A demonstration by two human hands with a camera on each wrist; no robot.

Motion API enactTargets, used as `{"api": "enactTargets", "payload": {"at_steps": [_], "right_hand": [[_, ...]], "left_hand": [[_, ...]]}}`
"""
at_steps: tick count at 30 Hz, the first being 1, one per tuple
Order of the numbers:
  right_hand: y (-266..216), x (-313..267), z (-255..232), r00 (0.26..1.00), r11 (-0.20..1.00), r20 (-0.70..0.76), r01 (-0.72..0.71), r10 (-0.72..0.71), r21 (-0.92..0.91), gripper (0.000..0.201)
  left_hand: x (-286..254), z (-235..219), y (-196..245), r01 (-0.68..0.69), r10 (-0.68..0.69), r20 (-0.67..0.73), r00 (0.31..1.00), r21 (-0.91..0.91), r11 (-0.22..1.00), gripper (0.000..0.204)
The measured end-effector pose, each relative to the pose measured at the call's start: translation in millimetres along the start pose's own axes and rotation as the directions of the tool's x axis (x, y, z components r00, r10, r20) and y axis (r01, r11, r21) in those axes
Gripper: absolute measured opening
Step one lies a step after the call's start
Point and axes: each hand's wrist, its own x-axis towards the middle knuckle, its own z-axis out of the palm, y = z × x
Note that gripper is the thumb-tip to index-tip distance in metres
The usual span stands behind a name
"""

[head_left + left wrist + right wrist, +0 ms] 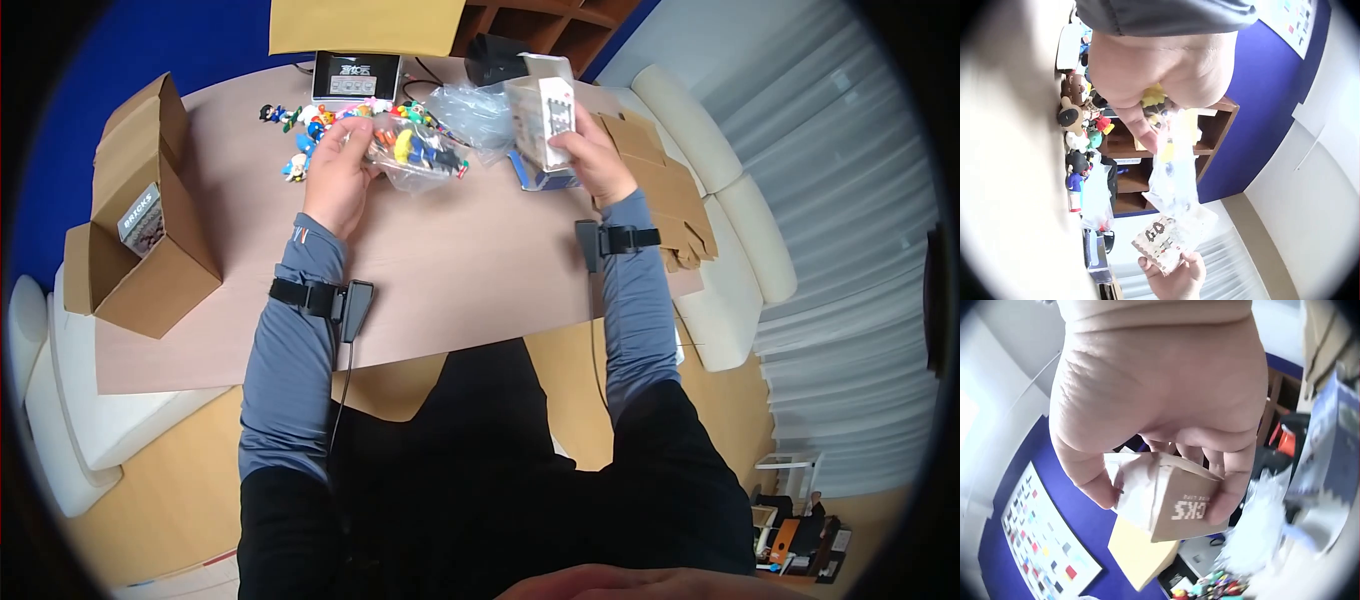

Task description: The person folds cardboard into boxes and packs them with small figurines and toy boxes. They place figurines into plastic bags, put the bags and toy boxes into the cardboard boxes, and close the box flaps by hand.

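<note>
My left hand (340, 175) pinches a clear plastic bag (415, 160) with small colourful figures inside, above the table; in the left wrist view the bag (1172, 181) hangs from the fingers. The right hand (597, 160) grips a small white and tan printed box (556, 120), thumb on one side and fingers on the other. Seen from the right wrist, that box (1179, 500) shows partial lettering on its brown face. Loose toy figures (300, 165) lie behind the left hand.
An open cardboard box (185, 270) holding a "BRICKS" package (142, 222) stands at the left. Flattened cardboard (660, 185) lies at the right. A blue box (540, 174), crumpled clear plastic (475, 115) and a small screen (357, 76) are farther back on the table (450, 260).
</note>
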Motion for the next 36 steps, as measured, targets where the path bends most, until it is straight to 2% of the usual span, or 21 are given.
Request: {"api": "enactTargets", "payload": {"at_steps": [1,3,5,7,9,11,13,15,16,18,22,24,28,30,31,33,34,36], "right_hand": [[6.0,3.4,13.6,1.0,1.0,0.001,0.003,-0.003,0.012,0.069],[17.7,9.1,47.3,0.994,0.949,0.107,-0.027,-0.007,0.313,0.064],[25.5,10.6,73.7,0.984,0.915,0.131,-0.162,0.121,0.37,0.057],[38.9,16.4,88.7,0.957,0.879,0.198,-0.276,0.213,0.389,0.05],[48.2,19.5,97.9,0.948,0.87,0.198,-0.31,0.25,0.384,0.047],[53.0,19.3,102.1,0.938,0.859,0.189,-0.343,0.29,0.381,0.044],[53.9,16.4,99.7,0.913,0.843,0.211,-0.405,0.351,0.352,0.04],[53.4,12.5,97.6,0.908,0.833,0.224,-0.414,0.353,0.368,0.038],[54.0,11.4,96.1,0.901,0.831,0.25,-0.427,0.355,0.356,0.037],[55.0,12.0,94.8,0.89,0.834,0.286,-0.44,0.356,0.332,0.038],[56.2,10.8,98.2,0.891,0.86,0.285,-0.429,0.353,0.276,0.048],[57.4,11.2,96.6,0.89,0.858,0.292,-0.429,0.35,0.281,0.047],[61.2,10.4,96.0,0.892,0.847,0.298,-0.429,0.34,0.315,0.043],[67.2,13.5,95.2,0.889,0.849,0.313,-0.429,0.336,0.307,0.042],[66.5,14.3,96.7,0.883,0.852,0.33,-0.432,0.334,0.295,0.041],[64.9,12.4,97.8,0.889,0.851,0.327,-0.422,0.321,0.312,0.041],[63.5,11.9,99.1,0.893,0.851,0.326,-0.413,0.31,0.323,0.041],[64.5,13.7,101.5,0.906,0.863,0.307,-0.386,0.29,0.325,0.041]], "left_hand": [[-0.7,1.3,4.5,0.0,0.0,-0.002,1.0,0.012,1.0,0.018],[-3.2,6.7,14.8,-0.089,0.082,-0.067,0.994,-0.115,0.989,0.019],[1.5,-0.5,13.8,-0.132,0.123,-0.086,0.989,-0.101,0.986,0.023],[2.0,-5.1,15.4,-0.166,0.172,-0.167,0.971,0.049,0.985,0.024],[-0.8,-3.5,15.1,-0.17,0.187,-0.21,0.96,0.098,0.981,0.023],[2.9,-6.8,12.1,-0.178,0.278,-0.328,0.903,0.302,0.937,0.021],[7.8,-12.3,8.5,-0.175,0.295,-0.356,0.887,0.333,0.927,0.023],[12.5,-20.1,4.1,-0.268,0.516,-0.349,0.782,0.56,0.784,0.025],[12.1,-20.1,4.1,-0.26,0.513,-0.344,0.786,0.568,0.78,0.025],[11.9,-18.3,2.8,-0.333,0.615,-0.287,0.735,0.638,0.695,0.027],[7.4,-13.7,5.6,-0.325,0.643,-0.266,0.718,0.688,0.648,0.026],[7.8,-14.8,6.6,-0.274,0.654,-0.341,0.676,0.707,0.652,0.025],[8.9,-11.3,6.6,-0.336,0.665,-0.333,0.668,0.663,0.669,0.024],[1.1,-0.1,7.4,-0.319,0.613,-0.328,0.719,0.627,0.711,0.024],[-1.8,3.5,7.9,-0.32,0.612,-0.324,0.721,0.628,0.709,0.024],[-5.3,8.6,8.2,-0.246,0.496,-0.304,0.813,0.594,0.766,0.025],[-2.9,5.3,3.8,-0.246,0.496,-0.302,0.814,0.595,0.765,0.025],[3.5,-3.8,-6.9,-0.304,0.552,-0.175,0.815,0.681,0.665,0.024]]}}
